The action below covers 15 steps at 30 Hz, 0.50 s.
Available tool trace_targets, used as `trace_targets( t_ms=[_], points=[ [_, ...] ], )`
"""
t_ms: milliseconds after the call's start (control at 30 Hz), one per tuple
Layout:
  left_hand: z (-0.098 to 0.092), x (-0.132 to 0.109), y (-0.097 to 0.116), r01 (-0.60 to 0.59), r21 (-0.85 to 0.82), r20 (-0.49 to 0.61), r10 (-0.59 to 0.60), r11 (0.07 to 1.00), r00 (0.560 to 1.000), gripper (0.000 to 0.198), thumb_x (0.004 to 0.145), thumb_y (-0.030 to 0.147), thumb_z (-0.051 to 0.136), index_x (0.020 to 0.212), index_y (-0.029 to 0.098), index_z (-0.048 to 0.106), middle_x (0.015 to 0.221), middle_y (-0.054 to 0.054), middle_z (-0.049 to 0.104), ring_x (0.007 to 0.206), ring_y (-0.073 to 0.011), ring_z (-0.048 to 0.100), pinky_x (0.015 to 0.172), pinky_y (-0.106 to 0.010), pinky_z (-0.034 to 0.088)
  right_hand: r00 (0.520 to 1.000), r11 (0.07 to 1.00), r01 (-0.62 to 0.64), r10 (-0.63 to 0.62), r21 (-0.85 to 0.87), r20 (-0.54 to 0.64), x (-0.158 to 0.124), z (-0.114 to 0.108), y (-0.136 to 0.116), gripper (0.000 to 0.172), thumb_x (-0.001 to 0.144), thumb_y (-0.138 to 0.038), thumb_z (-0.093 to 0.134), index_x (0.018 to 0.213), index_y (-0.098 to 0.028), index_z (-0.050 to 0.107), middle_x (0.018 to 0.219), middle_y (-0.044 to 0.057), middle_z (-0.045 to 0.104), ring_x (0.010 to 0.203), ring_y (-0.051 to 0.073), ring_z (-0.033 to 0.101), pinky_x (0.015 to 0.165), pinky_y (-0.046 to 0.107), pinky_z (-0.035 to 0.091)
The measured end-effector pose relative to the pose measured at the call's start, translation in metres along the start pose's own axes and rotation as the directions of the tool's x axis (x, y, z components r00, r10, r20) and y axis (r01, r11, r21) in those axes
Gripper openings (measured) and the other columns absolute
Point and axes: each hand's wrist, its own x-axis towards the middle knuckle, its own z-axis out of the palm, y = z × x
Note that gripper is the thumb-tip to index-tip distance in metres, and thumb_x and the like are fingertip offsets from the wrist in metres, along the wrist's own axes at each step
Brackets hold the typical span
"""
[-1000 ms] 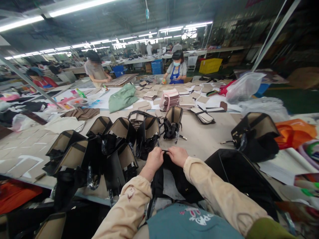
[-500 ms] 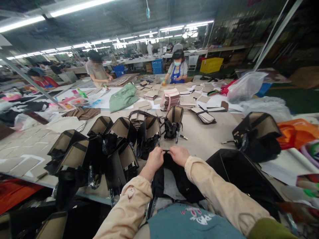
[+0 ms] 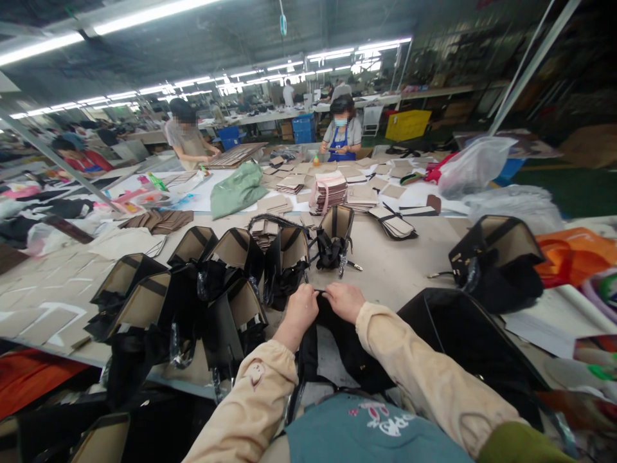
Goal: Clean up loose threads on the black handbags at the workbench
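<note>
In the head view, my left hand [image 3: 299, 315] and my right hand [image 3: 345, 301] are side by side with fingers closed, gripping the edge of a black fabric bag piece [image 3: 354, 354]. A short stretch of that edge shows between my fingertips. The rest of the piece hangs down toward my lap, partly covered by my forearms. To the right of my right forearm lies a large black bag [image 3: 448, 328]. Just beyond my left hand stands a black bag with a tan lining [image 3: 289, 257], and a smaller black bag [image 3: 335, 231] sits straight ahead.
Several open black bags [image 3: 139, 299] crowd the table's left. Another bag [image 3: 501, 257] stands at right, near orange fabric [image 3: 578, 251]. Stacked tan panels [image 3: 330, 193] and a green cloth bundle [image 3: 237, 190] lie farther back. A co-worker in a blue apron [image 3: 341, 138] works across the table.
My hands stay closed on the black edge and have barely moved. Across the table, the co-worker's hand has left the orange bottle and come in toward the body.
</note>
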Motion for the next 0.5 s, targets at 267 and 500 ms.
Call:
trace_targets(
  t_ms=[267,500],
  points=[
    [0.0007,0.0007,0.0032,0.027,0.030,0.015,-0.027,0.999,1.000,0.014,0.087,0.022,0.041,0.082,0.017,0.053,0.087,-0.007,0.059,0.081,-0.0172,0.059,0.070,-0.027,0.044,1.000,1.000,0.010,-0.009,0.005,-0.008,0.0000,-0.0005,0.0003,0.035,0.092,-0.038,0.030,0.096,-0.021,0.061,0.098,0.007,0.063,0.092,0.020,0.058,0.072,0.029,0.041],
    [0.0020,0.0020,0.0044,0.037,0.033,0.009,-0.037,0.999,0.999,0.014,0.086,0.023,0.042,0.082,0.016,0.054,0.087,-0.007,0.059,0.080,-0.0173,0.060,0.070,-0.027,0.044,1.000,1.000,-0.001,0.001,0.005,-0.015,-0.0008,-0.0016,0.0011,0.039,0.092,-0.040,0.029,0.097,-0.020,0.062,0.098,0.008,0.064,0.092,0.020,0.058,0.074,0.030,0.042]
  ],
)
